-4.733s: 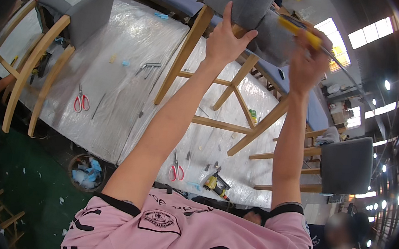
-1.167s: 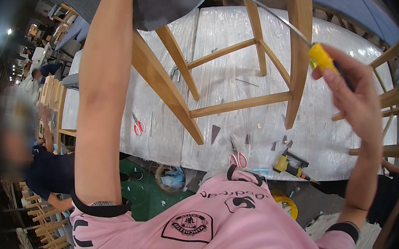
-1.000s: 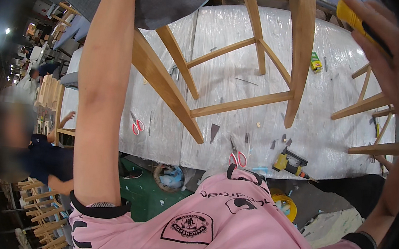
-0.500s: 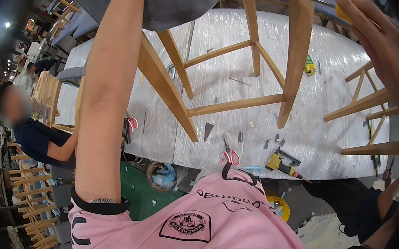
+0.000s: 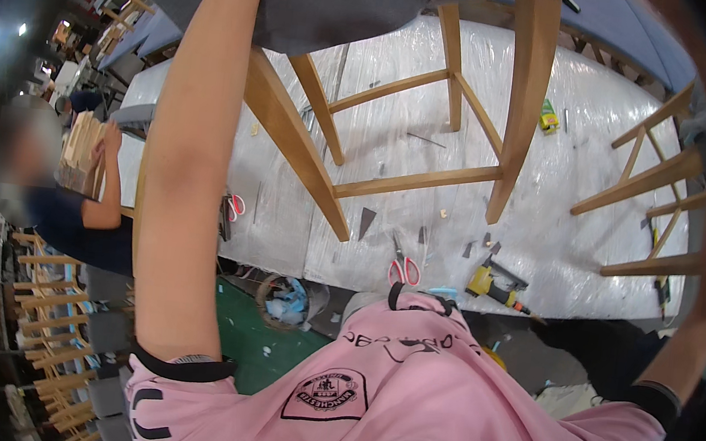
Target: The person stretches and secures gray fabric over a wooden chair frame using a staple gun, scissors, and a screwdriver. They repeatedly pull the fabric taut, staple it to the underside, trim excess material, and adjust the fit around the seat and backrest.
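Observation:
An upholstered grey chair seat [image 5: 340,13] with a wooden leg frame [image 5: 525,101] stands over a plastic-wrapped tabletop [image 5: 446,239]. My left forearm [image 5: 193,143] reaches up past the seat's left side; the hand lies beyond the top edge. Along the right rim runs my right arm [image 5: 689,342], its hand also outside the picture. Red-and-white-handled scissors [image 5: 404,269] lie near the table's front edge. Beside them rests a yellow-and-black air staple gun [image 5: 497,285] with its hose end toward me.
Dark scraps [image 5: 366,222] are scattered on the table. A second pair of scissors [image 5: 236,206] lies left, a green-and-yellow box [image 5: 549,116] farther back. Another wooden chair frame [image 5: 638,207] stands right. A person [image 5: 83,214] at left handles wooden pieces [image 5: 83,153]. A waste bin [image 5: 284,301] sits below.
My right hand, earlier at top right with a thin metal rod and something yellow, has moved up out of view. The chair shifted slightly. The person at left now reaches to the wooden pieces.

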`<act>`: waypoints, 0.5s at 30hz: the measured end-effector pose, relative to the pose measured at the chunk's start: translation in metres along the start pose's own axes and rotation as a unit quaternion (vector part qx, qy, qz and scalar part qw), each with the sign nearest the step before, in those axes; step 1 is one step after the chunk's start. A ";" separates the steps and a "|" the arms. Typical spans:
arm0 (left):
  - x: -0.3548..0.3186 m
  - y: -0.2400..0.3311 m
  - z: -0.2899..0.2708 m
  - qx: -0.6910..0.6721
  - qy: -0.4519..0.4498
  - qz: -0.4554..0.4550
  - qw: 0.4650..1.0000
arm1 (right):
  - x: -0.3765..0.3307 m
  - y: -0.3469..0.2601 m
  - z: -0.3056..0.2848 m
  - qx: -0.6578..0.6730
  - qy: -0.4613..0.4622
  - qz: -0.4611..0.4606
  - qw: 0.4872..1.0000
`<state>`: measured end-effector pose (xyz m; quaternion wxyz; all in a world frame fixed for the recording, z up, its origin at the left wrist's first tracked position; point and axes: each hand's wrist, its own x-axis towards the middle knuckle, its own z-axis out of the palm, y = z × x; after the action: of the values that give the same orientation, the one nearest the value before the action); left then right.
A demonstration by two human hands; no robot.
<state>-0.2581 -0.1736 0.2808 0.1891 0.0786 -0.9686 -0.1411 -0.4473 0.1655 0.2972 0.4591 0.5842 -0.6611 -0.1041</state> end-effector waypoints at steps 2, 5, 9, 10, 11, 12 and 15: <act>-0.032 0.041 -0.004 0.015 0.106 0.031 0.994 | -0.053 0.005 0.021 0.060 -0.076 0.143 0.985; -0.058 0.072 0.050 0.140 0.135 0.158 0.968 | -0.178 -0.038 0.097 0.298 -0.038 0.346 0.889; -0.077 0.090 0.064 0.228 0.193 0.150 0.943 | -0.370 -0.235 0.166 0.609 -0.057 0.566 0.552; -0.077 0.091 0.060 0.217 0.182 0.144 0.948 | -0.405 -0.303 0.174 0.652 -0.083 0.608 0.445; -0.072 0.087 0.060 0.251 0.187 0.156 0.937 | -0.435 -0.370 0.173 0.673 -0.102 0.649 0.340; -0.070 0.079 0.063 0.289 0.190 0.164 0.924 | -0.441 -0.420 0.170 0.677 -0.102 0.700 0.203; -0.067 0.070 0.058 0.329 0.172 0.183 0.910 | -0.445 -0.498 0.187 0.653 -0.178 0.722 0.142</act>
<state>-0.2260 -0.0792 0.2274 0.3389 -0.0194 -0.9099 0.2384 -0.2928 0.3297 -0.3581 -0.3592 -0.1134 -0.6655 0.6444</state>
